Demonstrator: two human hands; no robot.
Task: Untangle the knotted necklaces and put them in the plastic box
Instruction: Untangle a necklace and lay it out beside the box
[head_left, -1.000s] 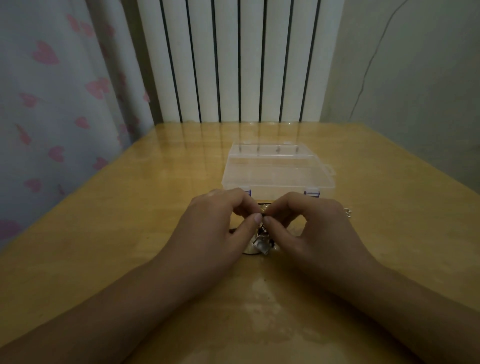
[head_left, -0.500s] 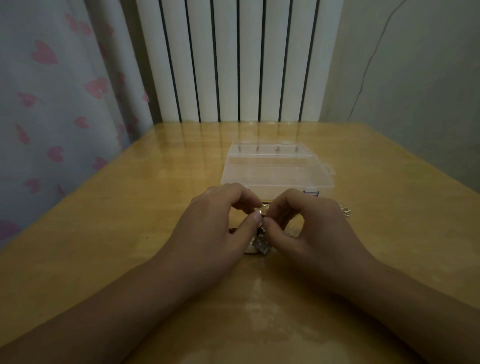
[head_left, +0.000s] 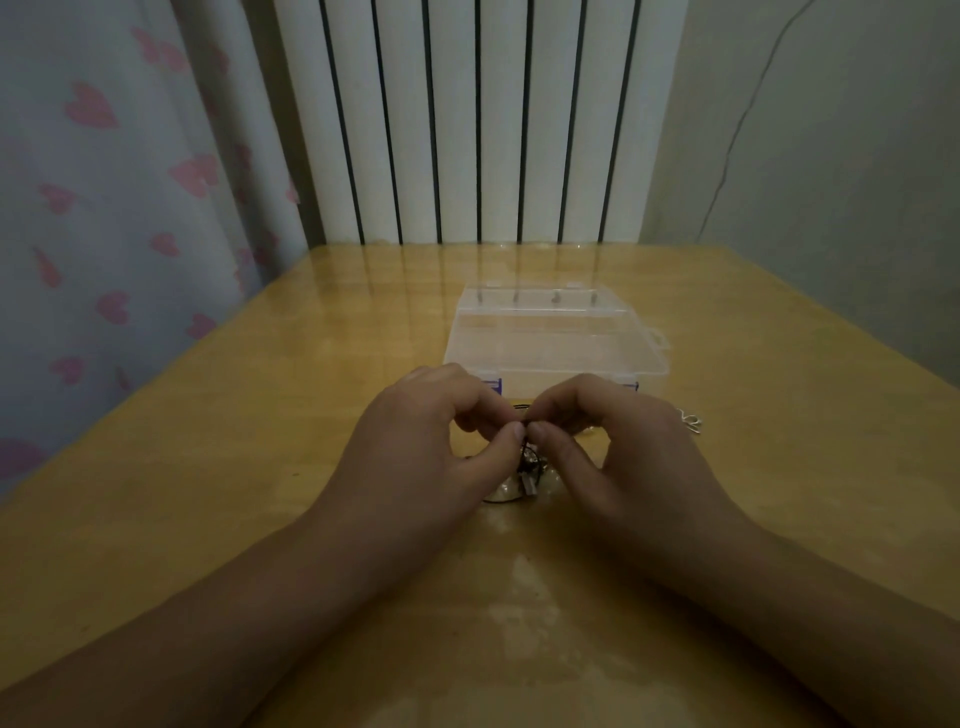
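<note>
A small tangle of necklaces (head_left: 527, 470), dark cord with shiny pendants, hangs between my two hands just above the table. My left hand (head_left: 431, 441) and my right hand (head_left: 618, 452) meet thumb to thumb, both pinching the top of the knot, which their fingers mostly hide. Directly behind the hands lies the clear plastic box (head_left: 556, 338) with its lid shut and blue latches on the near side. A thin silver chain piece (head_left: 691, 421) peeks out to the right of my right hand.
The wooden table (head_left: 260, 467) is glossy and reaches to a white radiator (head_left: 478, 119) at the back. A curtain with pink hearts (head_left: 104, 208) hangs on the left; a plain wall (head_left: 831, 182) stands on the right.
The fingertips have shifted slightly on the knot and the pinch sits a little higher. The box and the silver chain have stayed put.
</note>
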